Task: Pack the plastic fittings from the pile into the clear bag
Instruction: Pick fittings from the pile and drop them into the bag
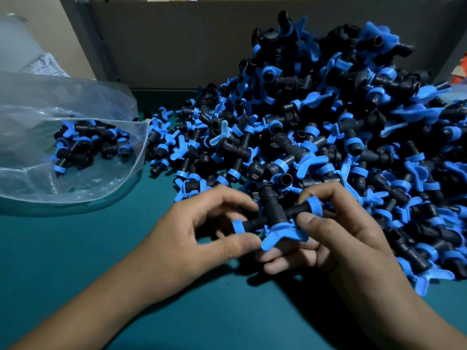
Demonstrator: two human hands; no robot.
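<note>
A big pile of black and blue plastic fittings (328, 127) covers the right half of the green table. At the pile's near edge both hands hold one black fitting (274, 213) with blue rings and a blue winged handle. My left hand (202, 236) pinches its left blue-ringed end. My right hand (336, 228) grips its right end and the handle. The clear bag (38, 173) lies on its side at the left, mouth facing the pile, with several fittings (86, 145) inside.
A grey panel (177, 46) stands upright behind the table. The green table top (75, 248) stretches in front of the bag and between my forearms. More clear plastic (17, 39) is bunched at the far left corner.
</note>
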